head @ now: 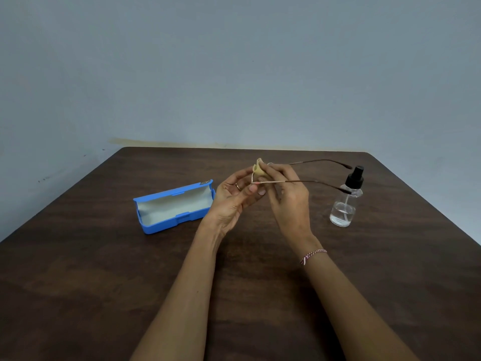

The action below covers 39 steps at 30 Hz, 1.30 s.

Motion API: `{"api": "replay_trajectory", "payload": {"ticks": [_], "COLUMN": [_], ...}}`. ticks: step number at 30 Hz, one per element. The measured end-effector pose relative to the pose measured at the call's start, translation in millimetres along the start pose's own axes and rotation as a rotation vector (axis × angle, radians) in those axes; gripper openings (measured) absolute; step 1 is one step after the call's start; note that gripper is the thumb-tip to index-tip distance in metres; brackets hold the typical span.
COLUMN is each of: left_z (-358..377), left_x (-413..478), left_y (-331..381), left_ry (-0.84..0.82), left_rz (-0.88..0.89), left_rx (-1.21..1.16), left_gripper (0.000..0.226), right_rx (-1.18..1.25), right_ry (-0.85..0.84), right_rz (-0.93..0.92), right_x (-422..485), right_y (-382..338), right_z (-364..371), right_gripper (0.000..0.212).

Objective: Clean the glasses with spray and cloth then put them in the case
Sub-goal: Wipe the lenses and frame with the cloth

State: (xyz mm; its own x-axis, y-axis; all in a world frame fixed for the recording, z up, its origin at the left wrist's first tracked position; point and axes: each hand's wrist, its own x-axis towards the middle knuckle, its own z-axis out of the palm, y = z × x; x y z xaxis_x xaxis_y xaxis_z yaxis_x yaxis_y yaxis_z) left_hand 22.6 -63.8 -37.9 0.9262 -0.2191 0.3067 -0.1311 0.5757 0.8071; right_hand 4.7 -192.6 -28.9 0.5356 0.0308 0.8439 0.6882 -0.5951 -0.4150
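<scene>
Blue-grey wall point(234, 74) at the far side; dark wood counter point(104, 282) spread before you. Blue case point(173, 207): lying on the counter left of your hands, lid open, pale lining showing. Spray bottle point(346, 201): clear with a black pump top, upright at the right, a little liquid in the bottom. Glasses point(307, 181): thin-framed, held up over the middle of the counter, both temple arms unfolded and pointing right, their tips close to the bottle's top. Yellow cloth point(259, 171): bunched over the lens end of the glasses. Your left hand point(234, 194): fingers curled, thumb and fingertips pinching the frame, a ring point(238, 186) on one finger. Your right hand point(286, 194): fingers closed on the cloth, holding it against a lens; which lens cannot be made out. Braided bracelet point(312, 255): on your right wrist.
</scene>
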Motion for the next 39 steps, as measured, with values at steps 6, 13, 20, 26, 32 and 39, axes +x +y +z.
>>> {"api": "replay_trajectory", "payload": {"ticks": [6, 13, 20, 26, 32, 39], "left_z": [-8.8, -8.5, -3.9, -5.7, -3.8, -2.1], "left_x": [3.9, 2.5, 0.2, 1.9, 1.2, 0.6], "left_y": [0.8, 5.7, 7.9, 8.3, 8.4, 7.8], "left_ry": [0.034, 0.081, 0.079, 0.100, 0.116, 0.085], "left_rz": [0.038, 0.054, 0.048, 0.078, 0.068, 0.026], "left_rx": [-0.050, -0.145, -0.166, -0.183, -0.208, -0.114], "left_gripper": [0.059, 0.067, 0.067, 0.068, 0.071, 0.049], "right_rx": [0.047, 0.177, 0.146, 0.117, 0.144, 0.013], "right_ry": [-0.038, -0.065, -0.061, -0.069, -0.097, -0.058], "right_rz": [0.000, -0.042, -0.055, -0.022, -0.106, -0.008], "right_x": [-1.1, 1.5, -0.2, 1.3, -0.1, 2.4], "right_y": [-0.5, -4.5, -5.9, 0.0, -5.5, 2.7], "right_z": [2.9, 2.8, 3.2, 1.1, -0.1, -0.7], "right_gripper": [0.020, 0.022, 0.024, 0.024, 0.026, 0.022]}}
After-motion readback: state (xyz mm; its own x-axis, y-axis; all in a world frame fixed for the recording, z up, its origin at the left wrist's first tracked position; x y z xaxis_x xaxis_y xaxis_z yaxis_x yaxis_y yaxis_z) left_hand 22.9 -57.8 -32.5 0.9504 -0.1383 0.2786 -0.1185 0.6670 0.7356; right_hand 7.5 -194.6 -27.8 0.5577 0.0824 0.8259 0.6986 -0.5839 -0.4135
